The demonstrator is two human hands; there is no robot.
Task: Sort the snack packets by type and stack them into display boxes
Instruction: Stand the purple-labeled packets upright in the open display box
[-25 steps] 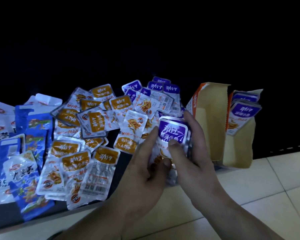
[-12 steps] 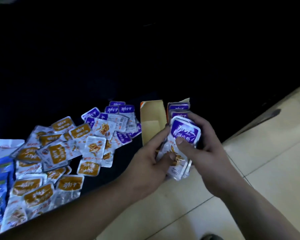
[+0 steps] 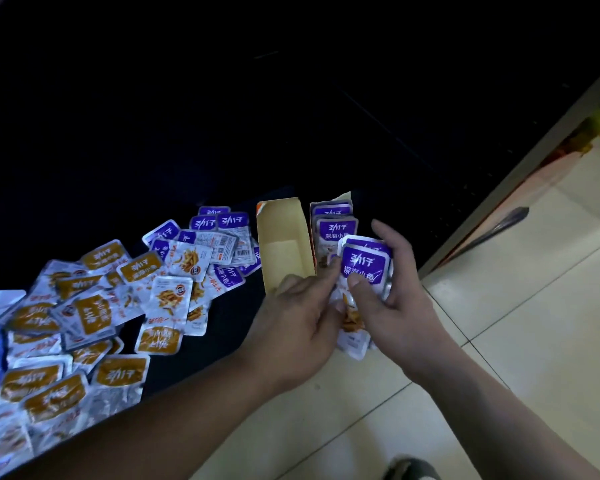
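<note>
Gripping a small stack of purple-labelled silver foil snack packets (image 3: pixel 364 268) right of frame centre with the right hand (image 3: pixel 399 306), fingers curled round its far edge, thumb pressed on the top label. Pinching the stack's left side with the left hand (image 3: pixel 302 327). Held just in front of an open tan cardboard display box (image 3: pixel 281 244) with more purple packets (image 3: pixel 335 226) upright inside. Strewn at left on a dark surface (image 3: pixel 229 313): orange-labelled foil packets (image 3: pixel 94 313).

loose packets (image 3: pixel 125 306) lie left of the box (image 3: pixel 284 247).

Dim, murky view; black upper half, pale floor tiles (image 3: pixel 520 341) brightest, wide-angle bending at edges.
</note>
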